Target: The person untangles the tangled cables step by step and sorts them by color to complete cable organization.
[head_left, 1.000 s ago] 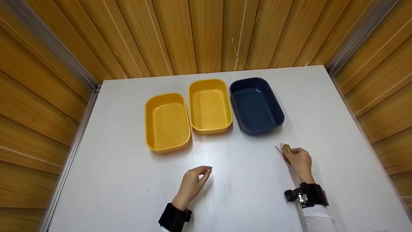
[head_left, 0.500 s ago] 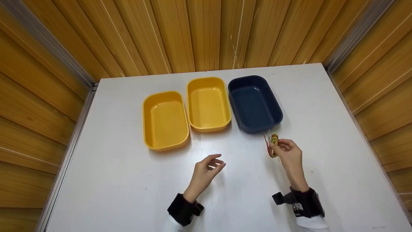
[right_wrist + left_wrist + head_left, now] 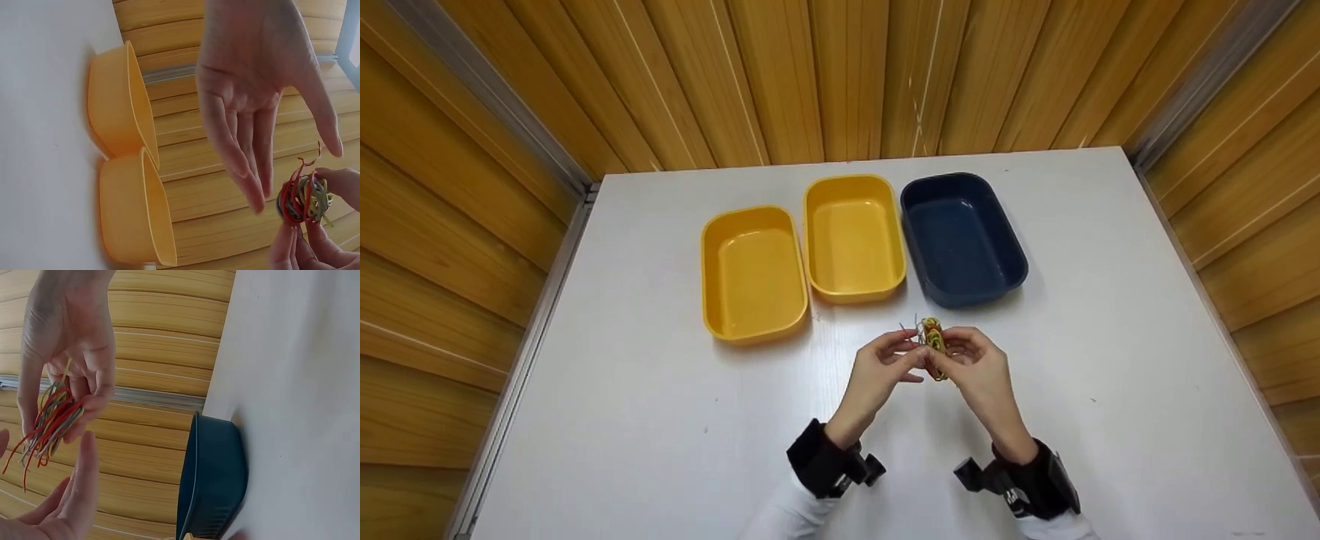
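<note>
Both hands have come closer together since a second ago, the right hand (image 3: 984,369) carrying the wire bundle (image 3: 936,346) leftward to meet the left hand (image 3: 876,373). Its grip pinches the red, grey and yellow wires between thumb and fingers, above the table (image 3: 660,420). The left hand's grip is spread, thumb and fingers parted just beside the loose wire ends, with hold of nothing. Now the bundle is in front of the blue tub (image 3: 962,251), near that tub's front left corner. Left of it stand the middle yellow tub (image 3: 855,247) and, slightly nearer the person, the left yellow tub (image 3: 761,281).
</note>
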{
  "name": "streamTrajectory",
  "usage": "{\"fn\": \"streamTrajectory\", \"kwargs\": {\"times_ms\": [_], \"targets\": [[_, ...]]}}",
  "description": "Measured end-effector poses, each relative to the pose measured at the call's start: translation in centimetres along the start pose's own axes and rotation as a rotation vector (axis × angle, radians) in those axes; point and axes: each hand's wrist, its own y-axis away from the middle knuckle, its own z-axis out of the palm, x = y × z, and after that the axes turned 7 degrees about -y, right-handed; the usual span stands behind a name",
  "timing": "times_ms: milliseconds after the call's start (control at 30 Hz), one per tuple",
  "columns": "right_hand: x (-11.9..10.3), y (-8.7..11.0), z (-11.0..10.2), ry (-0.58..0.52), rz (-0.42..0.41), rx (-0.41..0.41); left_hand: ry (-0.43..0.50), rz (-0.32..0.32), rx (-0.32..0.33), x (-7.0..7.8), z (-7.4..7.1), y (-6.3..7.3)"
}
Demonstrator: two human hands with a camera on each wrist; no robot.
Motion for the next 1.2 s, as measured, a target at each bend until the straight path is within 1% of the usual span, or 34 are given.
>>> {"fn": "streamTrajectory", "kwargs": {"times_ms": [167, 300, 367, 433, 467, 533, 600, 667, 700, 733, 767, 800, 833, 867, 900, 933, 967, 1000, 1033, 1067, 1100, 1167, 1200], "targets": [[0.4, 0.3, 0.9, 0.011, -0.082, -0.035, 0.021, -0.029, 0.064, 0.3, 0.5, -0.3], [0.5, 0.4, 1.2, -0.009, -0.158, -0.07, 0.06, -0.046, 0.093, 0.4, 0.6, -0.4], [0.6, 0.4, 1.2, -0.025, -0.194, -0.098, 0.08, -0.029, 0.105, 0.2, 0.5, -0.5], [0.6, 0.5, 1.1, -0.045, -0.227, -0.131, 0.079, 0.033, 0.116, -0.2, 0.2, -0.5], [0.6, 0.5, 0.9, -0.058, -0.24, -0.146, 0.08, 0.075, 0.121, -2.3, -0.1, -1.5], [0.7, 0.5, 0.6, -0.078, -0.257, -0.163, 0.068, 0.121, 0.135, -4.6, -0.8, -2.6], [0.8, 0.5, 0.1, -0.086, -0.264, -0.162, 0.053, 0.143, 0.143, -7.6, -1.5, -4.0], [1.0, 0.5, -0.3, -0.082, -0.252, -0.155, 0.058, 0.122, 0.149, -10.0, -2.1, -5.3], [1.0, 0.5, -0.5, -0.072, -0.242, -0.151, 0.057, 0.105, 0.15, -8.6, -2.2, -4.7], [1.0, 0.5, -0.7, -0.063, -0.226, -0.148, 0.065, 0.117, 0.148, -8.3, -2.3, -4.6], [1.1, 0.5, -0.9, -0.059, -0.212, -0.151, 0.075, 0.122, 0.147, -7.4, -2.4, -4.2], [1.1, 0.6, -1.0, -0.053, -0.195, -0.155, 0.088, 0.129, 0.148, -6.1, -2.4, -3.6], [1.1, 0.6, -1.1, -0.052, -0.176, -0.162, 0.104, 0.118, 0.152, -4.5, -2.3, -2.9], [1.2, 0.7, -1.1, -0.051, -0.162, -0.17, 0.104, 0.131, 0.153, -3.1, -2.2, -2.3], [1.2, 0.7, -1.1, -0.051, -0.15, -0.179, 0.117, 0.13, 0.157, -1.7, -2.1, -1.7], [1.2, 0.8, -1.1, -0.057, -0.141, -0.189, 0.121, 0.133, 0.161, -1.1, -2.1, -1.4], [1.3, 0.8, -1.1, -0.063, -0.138, -0.198, 0.121, 0.118, 0.169, -0.1, -2.0, -1.0], [1.3, 0.9, -1.1, -0.067, -0.137, -0.205, 0.12, 0.112, 0.172, 0.1, -2.0, -0.9], [1.3, 0.9, -1.0, -0.072, -0.142, -0.21, 0.115, 0.133, 0.17, -1.6, -2.2, -1.7], [1.4, 0.9, -0.9, -0.073, -0.151, -0.212, 0.104, 0.155, 0.165, -2.5, -2.3, -2.1], [1.4, 0.9, -0.8, -0.073, -0.16, -0.212, 0.108, 0.155, 0.162, -3.0, -2.4, -2.3], [1.5, 0.8, -0.7, -0.064, -0.185, -0.206, 0.109, 0.176, 0.151, -4.0, -2.6, -2.7], [1.5, 0.8, -0.6, -0.06, -0.199, -0.203, 0.104, 0.196, 0.143, -4.8, -2.7, -3.0]]}}
